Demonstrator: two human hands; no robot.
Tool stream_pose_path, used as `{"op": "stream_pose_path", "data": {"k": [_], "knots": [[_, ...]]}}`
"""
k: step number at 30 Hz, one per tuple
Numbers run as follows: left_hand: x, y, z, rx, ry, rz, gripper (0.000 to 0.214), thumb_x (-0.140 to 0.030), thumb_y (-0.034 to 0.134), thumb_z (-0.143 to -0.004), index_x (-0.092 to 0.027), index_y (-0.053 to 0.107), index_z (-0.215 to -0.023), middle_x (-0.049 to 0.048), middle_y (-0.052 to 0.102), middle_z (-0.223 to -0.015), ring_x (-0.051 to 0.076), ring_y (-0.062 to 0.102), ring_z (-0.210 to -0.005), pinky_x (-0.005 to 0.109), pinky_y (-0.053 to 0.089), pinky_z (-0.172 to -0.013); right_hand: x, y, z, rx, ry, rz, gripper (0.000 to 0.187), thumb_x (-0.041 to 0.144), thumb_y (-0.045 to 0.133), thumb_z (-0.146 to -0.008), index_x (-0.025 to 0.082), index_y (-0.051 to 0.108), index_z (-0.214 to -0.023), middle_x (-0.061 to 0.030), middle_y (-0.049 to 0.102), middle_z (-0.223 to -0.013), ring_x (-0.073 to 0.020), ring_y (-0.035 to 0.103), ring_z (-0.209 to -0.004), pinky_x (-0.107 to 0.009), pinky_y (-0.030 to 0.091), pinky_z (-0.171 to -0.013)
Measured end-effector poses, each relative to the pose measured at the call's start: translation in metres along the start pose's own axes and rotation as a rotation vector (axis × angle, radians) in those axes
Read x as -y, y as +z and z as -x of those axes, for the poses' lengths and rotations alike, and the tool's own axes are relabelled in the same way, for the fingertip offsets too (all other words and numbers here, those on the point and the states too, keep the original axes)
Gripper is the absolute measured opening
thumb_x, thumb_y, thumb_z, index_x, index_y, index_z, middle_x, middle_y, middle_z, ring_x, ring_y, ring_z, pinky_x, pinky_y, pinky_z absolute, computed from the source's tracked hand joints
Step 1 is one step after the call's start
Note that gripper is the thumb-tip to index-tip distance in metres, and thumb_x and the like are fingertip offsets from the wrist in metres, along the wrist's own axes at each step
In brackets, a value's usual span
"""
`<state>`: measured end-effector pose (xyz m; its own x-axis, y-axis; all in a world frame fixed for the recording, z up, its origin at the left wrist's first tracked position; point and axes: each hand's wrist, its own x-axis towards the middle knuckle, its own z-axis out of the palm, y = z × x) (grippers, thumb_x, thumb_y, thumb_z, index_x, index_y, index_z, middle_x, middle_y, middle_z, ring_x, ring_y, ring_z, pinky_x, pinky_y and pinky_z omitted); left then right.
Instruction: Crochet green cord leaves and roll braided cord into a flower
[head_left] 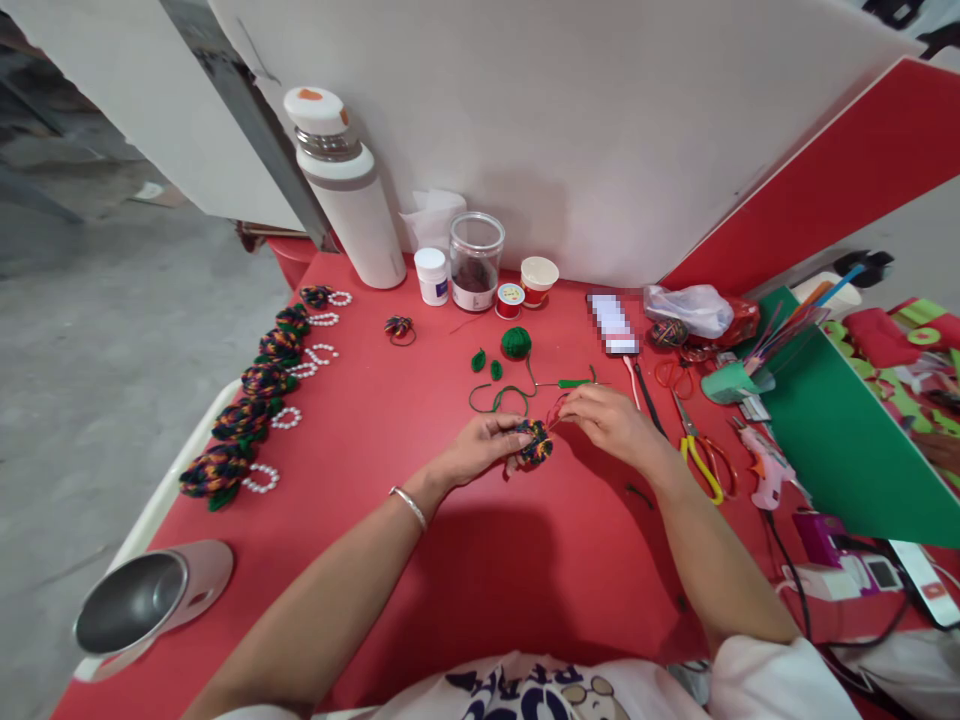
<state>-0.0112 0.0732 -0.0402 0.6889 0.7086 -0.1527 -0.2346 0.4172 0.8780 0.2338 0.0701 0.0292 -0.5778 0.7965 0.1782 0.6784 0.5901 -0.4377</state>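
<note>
Near the middle of the red table, my left hand (480,447) grips a multicoloured crocheted yarn flower (538,444) between thumb and fingers. Just right of the flower, my right hand (609,422) is closed in a pinch on a thin red thread (555,409) that runs to it; whether a needle is in the fingers is too small to tell. Beyond the hands lie a green yarn ball (516,343), two small green leaves (478,360), loose green yarn (499,400) and a green-handled crochet hook (574,384).
Several yarn flowers with pearl loops (244,419) line the left edge. A tall white bottle (352,200), clear jar (477,260) and thread spool (510,300) stand at the back. On the right are a phone (613,323), yellow-handled scissors (701,465) and a pink glue gun (769,470). A metal-lined cup (206,578) lies front left.
</note>
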Motion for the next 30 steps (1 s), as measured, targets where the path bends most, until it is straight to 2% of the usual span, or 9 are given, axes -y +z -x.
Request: {"op": "stream_pose_path", "data": {"k": [4, 8, 13, 17, 20, 22, 25, 30], "knots": [[0.001, 0.001, -0.001, -0.020, -0.001, 0.002, 0.038, -0.044, 0.078, -0.079, -0.010, 0.067, -0.090, 0.0038, 0.067, -0.070, 0.010, 0.057, -0.048, 0.023, 0.050, -0.047, 0.000, 0.007, 0.000, -0.004, 0.001, -0.026, 0.025, 0.007, 0.050, -0.095, 0.021, 0.071, -0.099, -0.0064, 0.070, -0.099, -0.0197, 0.064, -0.094, -0.034, 0.052, -0.085], [0.000, 0.002, -0.001, -0.030, 0.006, -0.007, 0.039, -0.045, 0.079, -0.078, -0.010, 0.067, -0.091, 0.0035, 0.067, -0.070, 0.010, 0.058, -0.049, 0.024, 0.051, -0.048, 0.014, 0.011, -0.001, -0.006, 0.023, -0.072, 0.016, 0.013, 0.055, -0.096, 0.021, 0.068, -0.101, -0.0053, 0.070, -0.094, -0.0188, 0.064, -0.089, -0.032, 0.051, -0.083], [0.001, 0.000, -0.002, -0.056, 0.007, 0.049, 0.039, -0.043, 0.081, -0.076, -0.010, 0.066, -0.091, 0.0036, 0.069, -0.071, 0.012, 0.062, -0.052, 0.026, 0.054, -0.052, 0.041, 0.012, -0.002, 0.054, 0.060, -0.068, 0.029, 0.012, 0.061, -0.086, 0.020, 0.058, -0.114, -0.0062, 0.068, -0.101, -0.0205, 0.063, -0.092, -0.034, 0.051, -0.084], [0.006, -0.002, -0.005, -0.115, 0.016, 0.106, 0.040, -0.041, 0.082, -0.076, -0.011, 0.066, -0.097, 0.0039, 0.070, -0.074, 0.014, 0.065, -0.054, 0.029, 0.057, -0.055, 0.054, 0.026, -0.004, -0.062, 0.083, 0.068, 0.025, 0.026, 0.063, -0.091, 0.018, 0.059, -0.115, -0.0103, 0.067, -0.103, -0.0234, 0.062, -0.094, -0.037, 0.052, -0.083], [0.009, -0.004, -0.008, -0.157, 0.053, 0.164, 0.041, -0.040, 0.084, -0.074, -0.012, 0.065, -0.098, 0.0035, 0.071, -0.073, 0.015, 0.067, -0.056, 0.030, 0.058, -0.059, 0.060, 0.040, -0.004, -0.206, 0.054, 0.213, 0.023, 0.026, 0.062, -0.093, 0.019, 0.065, -0.115, -0.0129, 0.065, -0.115, -0.0235, 0.060, -0.098, -0.035, 0.052, -0.082], [0.008, -0.003, -0.009, -0.179, 0.070, 0.199, 0.042, -0.039, 0.085, -0.073, -0.012, 0.065, -0.098, 0.0025, 0.070, -0.073, 0.014, 0.067, -0.056, 0.029, 0.057, -0.060, 0.064, 0.046, -0.004, -0.305, 0.020, 0.314, 0.020, 0.022, 0.062, -0.094, 0.022, 0.069, -0.113, -0.0107, 0.065, -0.117, -0.0219, 0.059, -0.095, -0.034, 0.050, -0.081], [0.007, -0.002, -0.009, -0.217, 0.075, 0.231, 0.039, -0.035, 0.087, -0.071, -0.013, 0.065, -0.094, 0.0011, 0.069, -0.076, 0.012, 0.066, -0.059, 0.026, 0.055, -0.060, 0.068, 0.049, -0.004, -0.392, -0.048, 0.397, 0.016, 0.017, 0.062, -0.094, 0.023, 0.074, -0.102, -0.0062, 0.070, -0.102, -0.0192, 0.055, -0.084, -0.031, 0.048, -0.075], [0.006, 0.001, -0.008, -0.237, 0.070, 0.235, 0.035, -0.031, 0.087, -0.070, -0.013, 0.066, -0.092, 0.0001, 0.069, -0.077, 0.010, 0.064, -0.063, 0.023, 0.052, -0.063, 0.072, 0.051, -0.007, -0.415, -0.073, 0.443, 0.015, 0.016, 0.061, -0.095, 0.022, 0.074, -0.090, -0.0041, 0.070, -0.088, -0.0175, 0.054, -0.078, -0.030, 0.045, -0.069]]}}
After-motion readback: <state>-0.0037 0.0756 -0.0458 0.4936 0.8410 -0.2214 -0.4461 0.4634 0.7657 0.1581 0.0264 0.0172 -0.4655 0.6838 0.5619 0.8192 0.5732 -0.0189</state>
